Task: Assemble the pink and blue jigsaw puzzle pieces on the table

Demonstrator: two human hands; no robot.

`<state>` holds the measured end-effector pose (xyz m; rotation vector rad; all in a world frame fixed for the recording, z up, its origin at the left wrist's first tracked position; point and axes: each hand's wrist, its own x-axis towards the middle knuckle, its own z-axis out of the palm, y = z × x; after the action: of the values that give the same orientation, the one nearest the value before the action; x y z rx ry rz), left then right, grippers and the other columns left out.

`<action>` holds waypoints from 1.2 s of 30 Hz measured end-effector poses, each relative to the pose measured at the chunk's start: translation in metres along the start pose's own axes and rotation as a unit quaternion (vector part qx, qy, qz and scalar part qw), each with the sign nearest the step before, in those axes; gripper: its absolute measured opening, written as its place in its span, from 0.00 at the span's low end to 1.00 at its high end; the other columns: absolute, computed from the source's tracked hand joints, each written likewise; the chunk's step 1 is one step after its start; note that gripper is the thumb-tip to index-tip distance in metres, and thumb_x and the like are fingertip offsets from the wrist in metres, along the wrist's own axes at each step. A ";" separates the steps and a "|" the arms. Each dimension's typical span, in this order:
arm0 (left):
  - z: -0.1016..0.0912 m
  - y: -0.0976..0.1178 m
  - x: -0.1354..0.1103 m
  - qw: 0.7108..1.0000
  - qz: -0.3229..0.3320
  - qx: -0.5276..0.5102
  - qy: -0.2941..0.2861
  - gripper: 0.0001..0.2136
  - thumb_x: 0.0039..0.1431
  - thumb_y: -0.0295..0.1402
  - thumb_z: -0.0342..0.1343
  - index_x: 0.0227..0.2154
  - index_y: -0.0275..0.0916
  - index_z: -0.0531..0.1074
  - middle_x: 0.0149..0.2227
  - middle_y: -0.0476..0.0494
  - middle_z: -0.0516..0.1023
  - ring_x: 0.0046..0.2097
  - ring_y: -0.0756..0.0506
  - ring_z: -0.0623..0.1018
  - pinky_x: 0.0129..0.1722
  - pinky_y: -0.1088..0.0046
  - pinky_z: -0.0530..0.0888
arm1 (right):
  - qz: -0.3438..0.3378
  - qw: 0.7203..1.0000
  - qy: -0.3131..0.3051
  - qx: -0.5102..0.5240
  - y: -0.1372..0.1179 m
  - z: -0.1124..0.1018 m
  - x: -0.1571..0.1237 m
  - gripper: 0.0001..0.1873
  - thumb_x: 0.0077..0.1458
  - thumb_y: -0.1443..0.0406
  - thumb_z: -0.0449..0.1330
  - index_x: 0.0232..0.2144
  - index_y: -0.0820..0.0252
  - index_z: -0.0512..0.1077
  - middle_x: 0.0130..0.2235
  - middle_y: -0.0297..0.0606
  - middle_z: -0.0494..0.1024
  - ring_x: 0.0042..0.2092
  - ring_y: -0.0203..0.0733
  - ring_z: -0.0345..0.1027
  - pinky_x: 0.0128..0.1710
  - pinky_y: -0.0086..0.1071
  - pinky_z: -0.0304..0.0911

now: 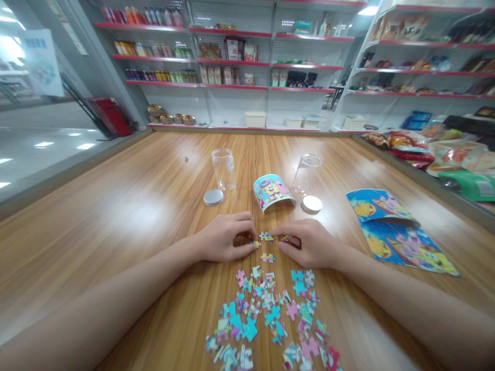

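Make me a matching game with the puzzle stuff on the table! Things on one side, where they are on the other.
Things:
1. left jar
2. curled cartoon picture
3. loose puzzle pieces
4. blue sheets

Places:
A. heaped nearest the camera
B. far right on the table
C. between the two jars
D. behind the left hand

Pairs: 1-D, 2-C, 3-A, 4-B

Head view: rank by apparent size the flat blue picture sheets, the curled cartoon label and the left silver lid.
1. Flat blue picture sheets, largest.
2. Curled cartoon label.
3. Left silver lid, smallest.
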<state>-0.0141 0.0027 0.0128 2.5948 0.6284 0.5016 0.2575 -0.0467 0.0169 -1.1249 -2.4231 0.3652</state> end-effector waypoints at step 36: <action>-0.003 -0.003 0.000 1.000 0.003 0.004 0.019 0.10 0.64 0.40 0.56 0.40 0.37 0.71 0.38 0.45 0.73 0.37 0.49 0.72 0.37 0.74 0.69 | -0.026 0.999 0.016 0.025 0.004 0.001 -0.002 0.14 0.57 0.66 0.60 0.47 0.59 0.77 0.23 0.29 0.70 0.23 0.32 0.60 0.27 0.28 0.55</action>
<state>-0.0168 0.0062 0.0136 2.6017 0.6359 0.5517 0.2613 -0.0458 0.0138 -1.0353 -2.3967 0.3867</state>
